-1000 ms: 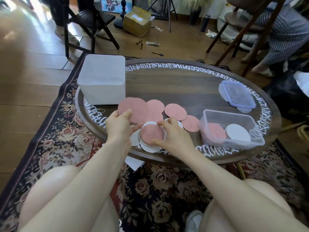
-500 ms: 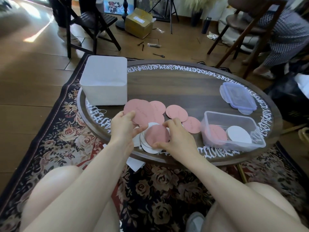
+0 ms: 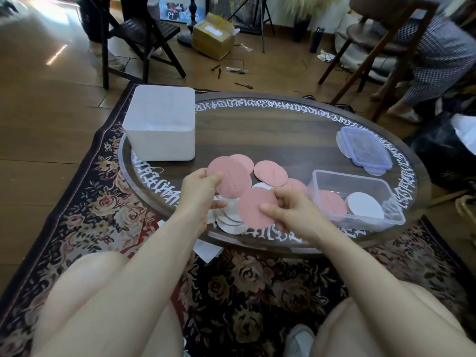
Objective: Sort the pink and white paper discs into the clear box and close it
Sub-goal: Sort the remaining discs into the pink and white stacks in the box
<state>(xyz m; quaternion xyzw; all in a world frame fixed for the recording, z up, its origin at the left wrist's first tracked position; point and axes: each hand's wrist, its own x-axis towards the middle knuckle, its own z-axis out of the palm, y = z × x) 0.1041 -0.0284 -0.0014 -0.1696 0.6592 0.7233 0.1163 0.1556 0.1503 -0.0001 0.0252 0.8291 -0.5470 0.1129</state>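
right hand (image 3: 288,210) pinches a pink disc (image 3: 255,208) by its right edge, thumb on top and fingers curled beneath, the disc lifted off the white discs (image 3: 231,219) lying under it. the clear box (image 3: 355,202) stands open just to the right of these fingers, a pink pile and a white disc already inside; the right hand is the nearer one. left hand (image 3: 198,186) pinches a larger pink disc (image 3: 229,177) to the left. the lid (image 3: 364,148) lies beyond the box, well apart.
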